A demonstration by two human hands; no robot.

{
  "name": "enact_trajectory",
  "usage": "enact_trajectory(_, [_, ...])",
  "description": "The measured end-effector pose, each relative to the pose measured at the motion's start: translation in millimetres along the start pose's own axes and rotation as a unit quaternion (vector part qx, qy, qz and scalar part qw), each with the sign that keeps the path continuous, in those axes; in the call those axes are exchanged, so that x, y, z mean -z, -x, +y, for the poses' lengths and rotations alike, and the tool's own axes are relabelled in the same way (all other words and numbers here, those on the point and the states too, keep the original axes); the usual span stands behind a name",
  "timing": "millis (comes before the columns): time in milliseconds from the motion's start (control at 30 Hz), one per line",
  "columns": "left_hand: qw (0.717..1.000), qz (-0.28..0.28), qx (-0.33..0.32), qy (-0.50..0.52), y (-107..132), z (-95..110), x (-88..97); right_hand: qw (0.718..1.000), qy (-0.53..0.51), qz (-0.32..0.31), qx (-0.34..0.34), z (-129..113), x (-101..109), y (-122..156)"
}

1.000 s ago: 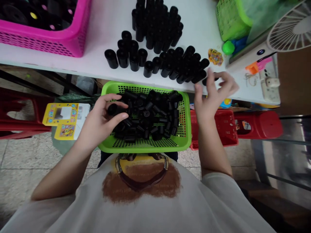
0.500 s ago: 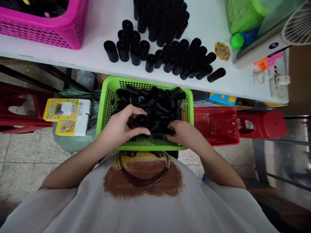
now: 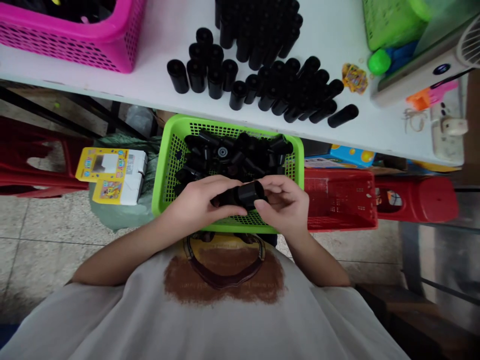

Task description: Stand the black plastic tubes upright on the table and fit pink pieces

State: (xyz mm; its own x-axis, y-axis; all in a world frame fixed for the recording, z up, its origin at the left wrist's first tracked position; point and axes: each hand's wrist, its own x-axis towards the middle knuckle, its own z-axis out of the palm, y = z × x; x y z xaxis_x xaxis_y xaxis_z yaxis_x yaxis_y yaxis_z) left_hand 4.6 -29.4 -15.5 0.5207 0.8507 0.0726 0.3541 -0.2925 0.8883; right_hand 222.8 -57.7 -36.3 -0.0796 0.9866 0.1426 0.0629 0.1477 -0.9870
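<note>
Over the green basket point(image 3: 159, 170), my left hand point(image 3: 198, 200) is closed round a black plastic tube point(image 3: 249, 194), which lies nearly sideways with its wide end toward the right. My right hand point(image 3: 287, 202) meets that end, thumb and fingers bent round a dark plastic part that is mostly hidden. Whether this part is joined to the tube I cannot tell. Below the hands, the basket holds a loose heap of black plastic pieces point(image 3: 225, 152).
On the white table point(image 3: 150, 95) stand several black tubes point(image 3: 258, 37) in clusters, beside a pink basket point(image 3: 123, 45). A white fan point(image 3: 423, 75) is at the right. A yellow-and-white carton point(image 3: 112, 175) lies left of the green basket, a red crate point(image 3: 339, 200) right of it.
My right hand has risen out of the basket and come left to the end of the tube. My left hand has moved slightly right, turning the tube sideways. The view has shifted a little.
</note>
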Motion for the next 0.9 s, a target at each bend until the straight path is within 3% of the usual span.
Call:
enact_trajectory(100, [1.000,-0.008,0.000,0.010,0,-1,-0.9,0.998,0.049,-0.018,0.045,-1,2,-2])
enact_trajectory(200, [0.999,-0.015,0.027,0.017,2,-6,-0.4,0.981,0.157,-0.076,0.089,-5,9,-5])
enact_trajectory(333, [0.992,0.001,0.119,0.045,4,-10,1.2,0.939,0.287,-0.149,0.118,-8,18,-6])
enact_trajectory(467, [0.994,0.000,0.100,0.051,-1,-12,5.5,0.881,0.379,-0.256,0.123,-5,23,-4])
enact_trajectory(533, [0.996,0.035,0.081,0.036,-8,-14,15.4,0.885,0.384,-0.226,0.133,-7,33,-5])
enact_trajectory(633, [0.981,0.170,0.079,-0.043,-22,-23,44.4,0.923,0.360,-0.041,0.130,-16,60,-7])
enact_trajectory(700, [0.960,0.234,0.094,-0.119,-32,-31,67.9,0.923,0.368,0.064,0.088,-23,78,-9])
enact_trajectory(767, [0.944,0.246,0.111,-0.189,-42,-40,87.3,0.909,0.412,0.066,0.007,-26,87,-8])
enact_trajectory(833, [0.928,0.255,0.127,-0.239,-52,-47,98.3,0.871,0.477,-0.035,-0.113,-24,82,-7])
enact_trajectory(900, [0.915,0.270,0.148,-0.263,-63,-52,101.0,0.796,0.534,-0.165,-0.233,-17,66,-5])
